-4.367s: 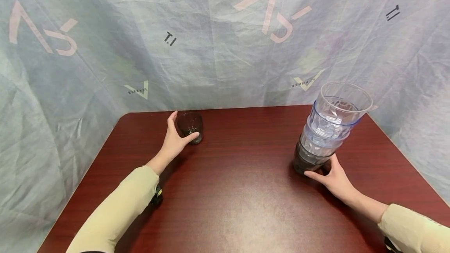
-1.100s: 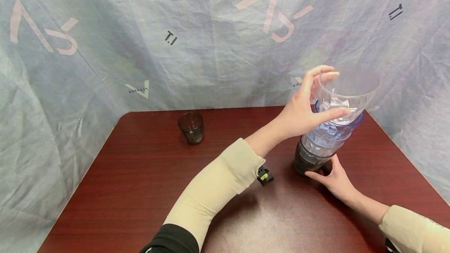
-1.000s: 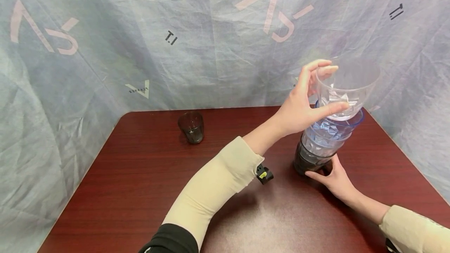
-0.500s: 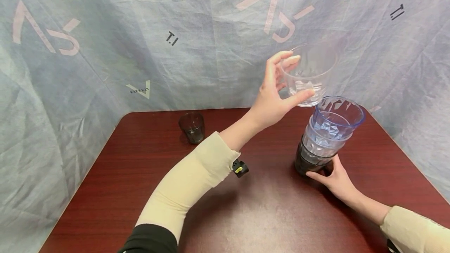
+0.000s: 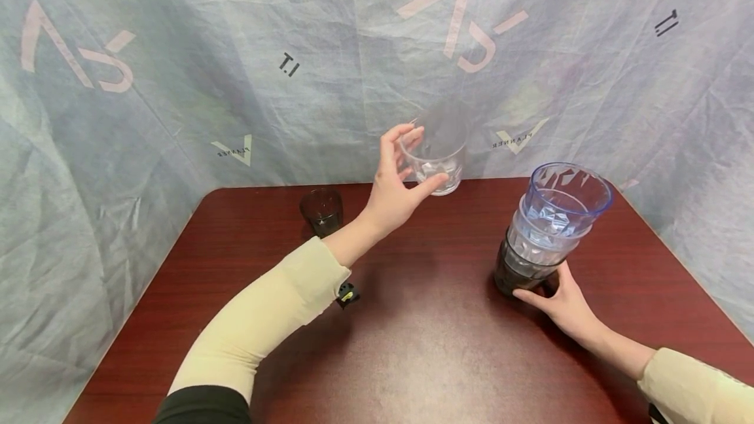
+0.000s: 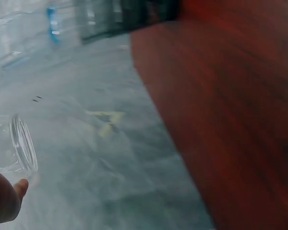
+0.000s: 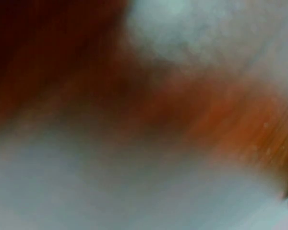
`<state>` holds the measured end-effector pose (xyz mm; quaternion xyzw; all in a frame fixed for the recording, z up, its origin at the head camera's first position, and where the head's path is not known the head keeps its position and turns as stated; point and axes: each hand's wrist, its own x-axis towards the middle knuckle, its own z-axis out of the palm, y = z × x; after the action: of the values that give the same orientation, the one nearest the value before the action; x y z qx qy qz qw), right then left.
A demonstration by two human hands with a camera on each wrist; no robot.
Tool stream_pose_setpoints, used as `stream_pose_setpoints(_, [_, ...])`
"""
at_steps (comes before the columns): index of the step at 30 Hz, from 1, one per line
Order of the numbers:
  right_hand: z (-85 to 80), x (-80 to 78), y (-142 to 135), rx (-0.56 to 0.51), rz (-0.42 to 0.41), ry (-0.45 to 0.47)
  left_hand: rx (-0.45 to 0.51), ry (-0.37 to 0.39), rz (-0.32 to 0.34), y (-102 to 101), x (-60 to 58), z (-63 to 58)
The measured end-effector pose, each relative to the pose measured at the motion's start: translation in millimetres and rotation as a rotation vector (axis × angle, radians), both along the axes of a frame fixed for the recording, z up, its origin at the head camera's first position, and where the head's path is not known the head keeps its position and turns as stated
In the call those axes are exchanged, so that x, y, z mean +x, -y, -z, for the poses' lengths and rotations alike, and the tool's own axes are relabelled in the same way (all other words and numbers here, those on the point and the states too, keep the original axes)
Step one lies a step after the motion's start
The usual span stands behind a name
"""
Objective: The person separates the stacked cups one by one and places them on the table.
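Note:
A clear plastic cup (image 5: 438, 169) is held in the air above the back of the table, between the thumb and fingers of my left hand (image 5: 396, 192). The left wrist view catches its base end at the left edge, beside a fingertip. My right hand (image 5: 562, 303) grips the dark bottom of a leaning stack of cups (image 5: 544, 231) on the right. A blue-rimmed cup (image 5: 568, 192) tops that stack, with paler ones beneath and dark grey at the bottom. On the left stands a single dark grey cup (image 5: 322, 208), its lower part near my left forearm. The right wrist view is too blurred to read.
The dark red wooden table (image 5: 424, 345) runs back to a grey-white printed cloth (image 5: 353, 70). My left sleeve crosses over the table's left half. A small black device (image 5: 347, 294) sits under the left cuff.
My left hand has left the dark cup, taken the clear cup off the top of the stack, and carried it leftward and lately downward. My right hand stays at the stack's base.

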<state>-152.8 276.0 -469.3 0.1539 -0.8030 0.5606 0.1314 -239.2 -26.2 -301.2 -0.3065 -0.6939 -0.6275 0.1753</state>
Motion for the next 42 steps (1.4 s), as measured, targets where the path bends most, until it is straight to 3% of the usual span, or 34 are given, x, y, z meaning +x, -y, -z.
stream_pose_setpoints(13, [2.2, -0.8, -1, -0.020, -0.014, 0.004, -0.131, 0.083, -0.143, 46, -6.4, 82.2])
stream_pose_setpoints(19, [1.5, -1.0, -1, -0.011, -0.002, 0.006, -0.163, 0.162, -0.208, 63, -15.1, 110.5])
stream_pose_setpoints(27, [0.1, -0.3, 1, -0.016, -0.019, -0.011, -0.160, 0.255, -0.281, 74, -27.5, 127.8])
stream_pose_setpoints(34, [1.5, -1.2, -1, -0.020, -0.018, 0.011, -0.229, 0.314, -0.336, 76, -32.3, 137.1])
stream_pose_setpoints(42, [0.1, -0.2, -1, 0.004, -0.012, -0.004, -0.263, 0.334, -0.330, 74, -34.3, 139.7])
